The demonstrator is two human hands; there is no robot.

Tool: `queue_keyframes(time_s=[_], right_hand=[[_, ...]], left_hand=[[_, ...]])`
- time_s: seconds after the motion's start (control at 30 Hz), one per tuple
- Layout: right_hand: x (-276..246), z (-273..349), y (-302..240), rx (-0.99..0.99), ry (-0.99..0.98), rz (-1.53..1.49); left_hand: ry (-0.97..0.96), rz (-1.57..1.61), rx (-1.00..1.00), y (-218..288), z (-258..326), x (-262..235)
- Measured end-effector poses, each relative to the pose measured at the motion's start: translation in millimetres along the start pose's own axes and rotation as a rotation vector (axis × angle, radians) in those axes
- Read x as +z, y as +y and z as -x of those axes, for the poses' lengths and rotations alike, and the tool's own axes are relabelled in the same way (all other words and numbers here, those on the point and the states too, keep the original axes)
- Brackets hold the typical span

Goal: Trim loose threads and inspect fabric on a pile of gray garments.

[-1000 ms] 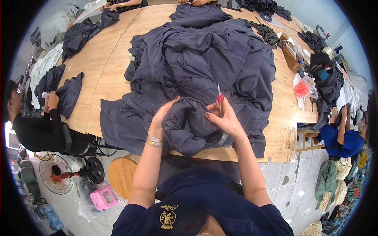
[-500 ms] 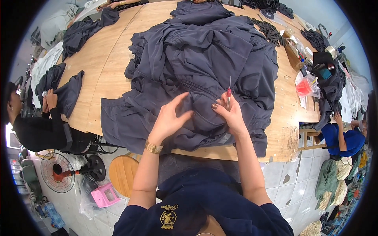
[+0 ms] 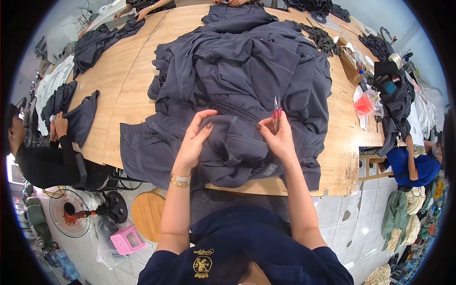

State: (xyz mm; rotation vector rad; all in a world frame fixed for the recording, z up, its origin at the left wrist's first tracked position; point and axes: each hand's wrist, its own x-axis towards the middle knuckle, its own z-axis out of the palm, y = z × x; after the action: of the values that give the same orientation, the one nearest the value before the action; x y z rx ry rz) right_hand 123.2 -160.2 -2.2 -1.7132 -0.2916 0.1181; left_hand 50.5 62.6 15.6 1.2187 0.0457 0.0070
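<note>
Thread snips [image 3: 276, 108] with red-pink parts and pointed metal blades stick up from my right hand [image 3: 281, 141], whose fingers are wrapped round them. The thumb of that hand touches a dark grey garment [image 3: 244, 147], which has a gathered elastic band. At the garment's left side is my left hand [image 3: 188, 145], its thumb and forefinger apart. The fingers lie against the cloth, and their lower parts are partly hidden. Beneath both hands, a large heap of dark grey garments [image 3: 242, 61] covers the middle of the wooden table [image 3: 130, 90].
Left, a person in black [image 3: 47, 152] handles dark cloth. Right sits a person in blue [image 3: 408, 161]. Other hands [image 3: 142, 12] show across the table. A cardboard box [image 3: 350, 66] and plastic bag [image 3: 365, 105] lie right. A fan [image 3: 70, 211], round stool [image 3: 148, 216] and pink stool [image 3: 127, 238] stand lower left.
My left hand has moved left, and its thumb and forefinger have come closer together. The snips have turned in my right hand, so both blades now show. The cloth between my hands has shifted.
</note>
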Motion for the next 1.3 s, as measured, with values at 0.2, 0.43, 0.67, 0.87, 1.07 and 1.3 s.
queue_keyframes(time_s=[0.2, 0.43, 0.67, 0.87, 1.07, 1.3], right_hand=[[-4, 12, -27, -0.157, 0.003, 0.024], [2, 24, -27, -0.02, -0.127, 0.12], [0, 26, -3, -0.098, -0.072, -0.088], [-3, 27, 4, -0.056, -0.092, -0.38], [-3, 31, -16, -0.03, -0.042, 0.105], [1, 30, -14, -0.122, -0.019, 0.076]], left_hand=[[0.108, -0.003, 0.036, -7, -1, 3], [0.492, -1.03, 0.475, -8, -2, 27], [0.27, -1.14, 0.181, -4, 21, 69], [0.217, -0.77, 0.105, -21, 15, 62], [0.234, -0.448, -0.026, -19, 16, 65], [0.29, -0.161, 0.042, -28, 15, 71]])
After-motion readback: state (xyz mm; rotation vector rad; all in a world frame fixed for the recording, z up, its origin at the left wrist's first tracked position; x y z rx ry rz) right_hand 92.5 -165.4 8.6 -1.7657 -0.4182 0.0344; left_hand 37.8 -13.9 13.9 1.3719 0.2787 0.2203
